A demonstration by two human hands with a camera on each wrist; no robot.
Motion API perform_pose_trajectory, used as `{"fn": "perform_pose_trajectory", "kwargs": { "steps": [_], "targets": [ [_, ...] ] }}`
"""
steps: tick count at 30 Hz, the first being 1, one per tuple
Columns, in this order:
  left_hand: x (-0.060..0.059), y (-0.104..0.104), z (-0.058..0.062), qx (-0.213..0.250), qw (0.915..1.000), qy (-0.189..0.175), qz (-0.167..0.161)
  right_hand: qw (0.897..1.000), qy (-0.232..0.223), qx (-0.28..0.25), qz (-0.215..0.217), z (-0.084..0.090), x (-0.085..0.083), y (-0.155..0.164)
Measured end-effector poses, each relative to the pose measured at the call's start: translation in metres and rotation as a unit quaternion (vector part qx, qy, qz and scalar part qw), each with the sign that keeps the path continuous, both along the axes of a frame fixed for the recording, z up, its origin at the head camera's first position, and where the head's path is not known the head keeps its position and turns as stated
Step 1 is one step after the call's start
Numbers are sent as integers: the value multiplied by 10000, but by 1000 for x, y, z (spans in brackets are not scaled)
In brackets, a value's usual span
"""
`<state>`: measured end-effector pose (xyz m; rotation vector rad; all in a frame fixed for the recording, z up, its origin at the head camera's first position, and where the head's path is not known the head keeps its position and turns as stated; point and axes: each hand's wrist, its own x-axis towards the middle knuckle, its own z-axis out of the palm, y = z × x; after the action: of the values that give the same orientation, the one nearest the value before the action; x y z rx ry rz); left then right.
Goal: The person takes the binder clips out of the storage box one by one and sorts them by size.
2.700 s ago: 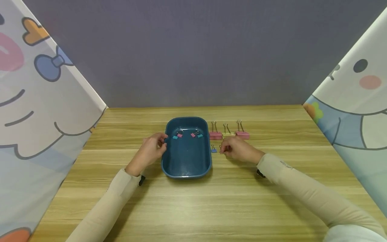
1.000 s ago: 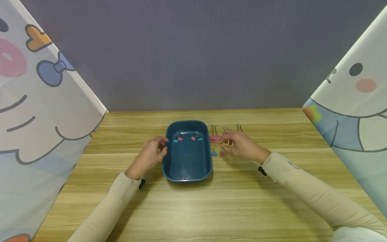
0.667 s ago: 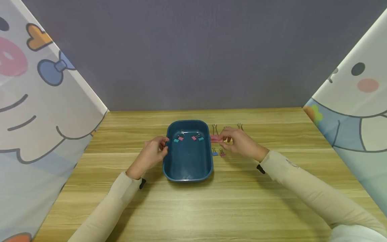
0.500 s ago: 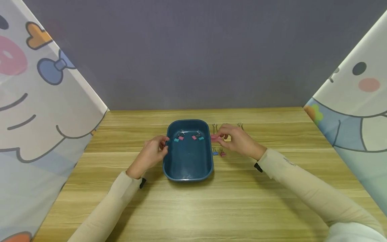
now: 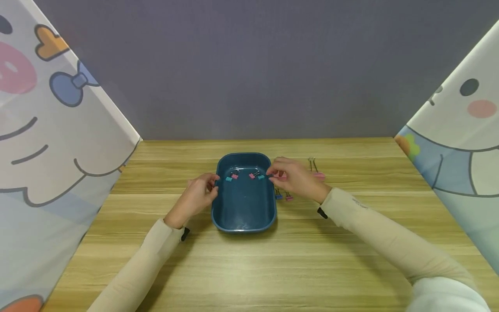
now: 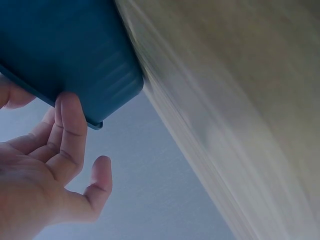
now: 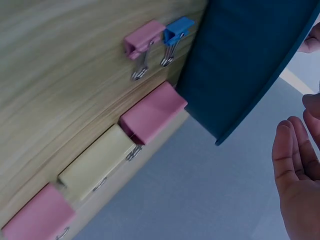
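Note:
A dark blue tray [image 5: 243, 216] stands on the table, with two small teal and two small pink binder clips [image 5: 235, 177] inside. My left hand [image 5: 199, 193] is at its left rim; in the left wrist view the fingers [image 6: 72, 120] are at the tray's outer wall and the thumb stands apart. My right hand [image 5: 296, 177] reaches to the right rim, fingertips close to a teal clip [image 5: 261, 177]. In the right wrist view its fingers [image 7: 284, 145] are fairly straight, with nothing seen between them; part of that hand lies outside the frame.
Right of the tray, two large pink binder clips [image 7: 154, 112] and a cream one [image 7: 97, 162] form a row. In front of them lie a small blue clip [image 7: 177, 30] and a small pink clip [image 7: 144, 37]. A grey panel [image 5: 265, 78] rises behind the table.
My right hand has left the small pink clip, passed over the large clips and moved left to the tray's rim. My left hand has stayed at the left rim.

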<state>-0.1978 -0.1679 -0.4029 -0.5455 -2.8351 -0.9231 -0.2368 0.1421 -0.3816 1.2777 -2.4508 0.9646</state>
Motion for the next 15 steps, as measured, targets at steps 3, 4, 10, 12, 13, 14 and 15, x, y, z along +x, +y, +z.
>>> {"fn": "perform_pose_trajectory", "kwargs": {
  "steps": [3,4,10,12,13,14,15],
  "targets": [
    [0,0,0,19,10000,68,-44,9999,-130,83,14,0,-2,-6],
    [0,0,0,31,9999,84,-56,9998,-169,104,21,0,-3,-8],
    [-1,-1,-1,20,9999,118,-99,9985,-453,322,-8,-3,-11,-22],
    [-1,0,0,32,9999,96,-91,9976,-563,392,-13,-3,-13,-26],
    [-1,0,0,33,9999,87,-83,9973,-605,420,-5,-4,-14,-28],
    [-1,0,0,42,9999,74,-79,9968,-664,450,9,-4,-15,-30],
    [-1,0,0,54,9999,64,-73,9962,-729,480,25,-5,-16,-32]
  ]
}}
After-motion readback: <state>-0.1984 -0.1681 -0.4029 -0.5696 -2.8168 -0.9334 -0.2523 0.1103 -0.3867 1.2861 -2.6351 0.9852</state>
